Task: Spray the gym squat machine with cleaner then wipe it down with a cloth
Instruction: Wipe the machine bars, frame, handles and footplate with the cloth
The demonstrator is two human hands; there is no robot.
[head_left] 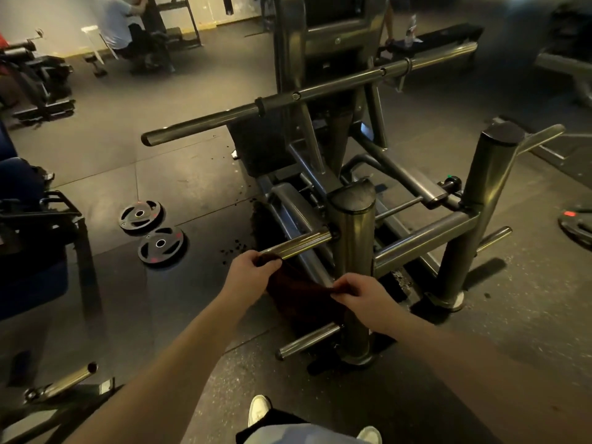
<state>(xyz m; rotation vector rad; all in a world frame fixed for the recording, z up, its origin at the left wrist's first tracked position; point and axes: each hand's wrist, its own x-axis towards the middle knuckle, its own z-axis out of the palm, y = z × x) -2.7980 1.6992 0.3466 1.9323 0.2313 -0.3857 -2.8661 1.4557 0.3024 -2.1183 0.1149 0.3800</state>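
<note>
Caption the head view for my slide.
Left hand and right hand stretch a dark cloth by a peg of the squat machine; two weight plates lie nearby.

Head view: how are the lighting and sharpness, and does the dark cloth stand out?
Head view: dim, yellowish light; bright glare streaks on the short chrome peg; the cloth nearly merges with the shadow behind it; the long bar bows slightly from wide-angle distortion; the top right corner is smeared and soft.

two hands [251,272] [362,296], one cloth [298,293], two shoes [259,410] [370,435]
</note>
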